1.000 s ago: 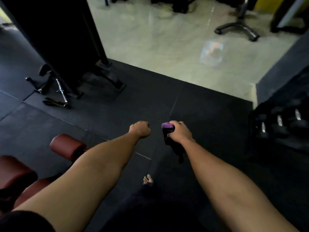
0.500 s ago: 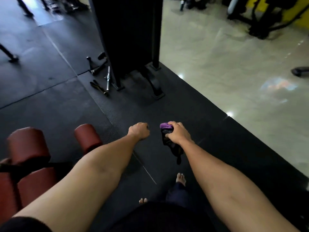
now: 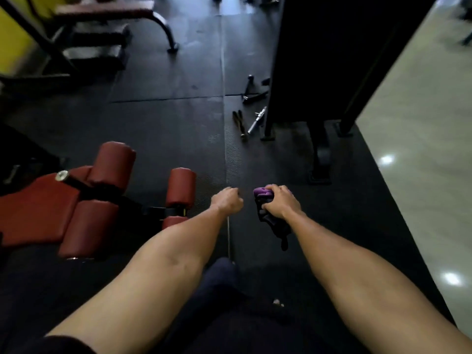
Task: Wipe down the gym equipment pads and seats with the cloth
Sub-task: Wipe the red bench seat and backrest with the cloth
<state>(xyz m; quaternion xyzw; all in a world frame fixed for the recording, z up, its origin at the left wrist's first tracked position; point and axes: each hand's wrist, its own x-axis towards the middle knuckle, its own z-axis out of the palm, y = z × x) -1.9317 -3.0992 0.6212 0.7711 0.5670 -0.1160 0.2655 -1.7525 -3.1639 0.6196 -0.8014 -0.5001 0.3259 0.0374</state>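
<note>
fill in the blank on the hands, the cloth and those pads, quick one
1. The right hand grips the cloth, whose top fold is coloured ____.
2. The left hand is curled into a fist and holds ____.
3. The red roller pads lie on the person's ____ side.

Missing words: purple; nothing; left
</note>
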